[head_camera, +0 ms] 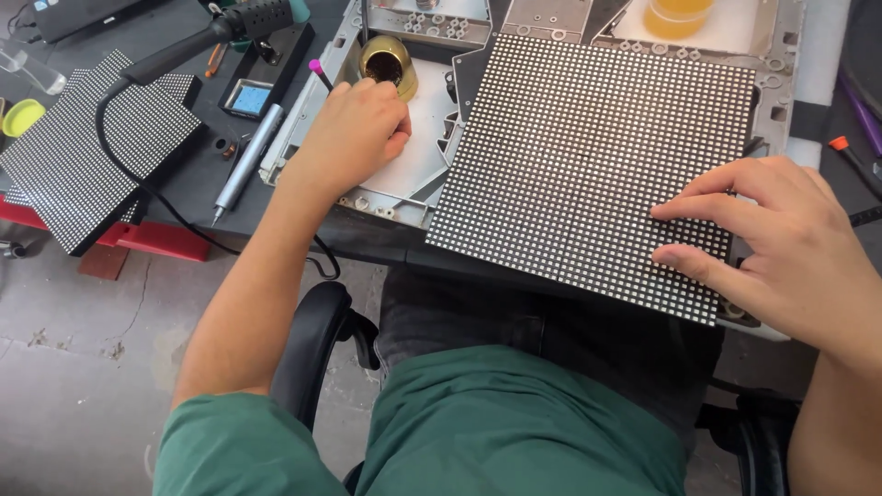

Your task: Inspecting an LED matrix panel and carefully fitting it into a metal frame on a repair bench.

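Left hand: your left hand (354,138) is clenched on a thin pink-tipped tool (321,74) beside the brass-coloured round pot (390,65).
Right hand: your right hand (781,243) lies released, fingers flat on the black square dotted LED panel (579,156).
Panel: resting tilted on the grey metal frame (404,193).

Right hand (781,243) rests flat on the lower right part of a square black LED matrix panel (588,156), fingers spread and touching its dotted face. The panel lies tilted on a grey metal frame (404,197) on the dark table (184,184). Left hand (354,133) is closed around a thin pink-tipped tool (319,72), just beside a small brass-coloured pot (388,62). A second LED panel (92,156) lies well apart at left, with a silver pen-shaped driver (246,161) between.
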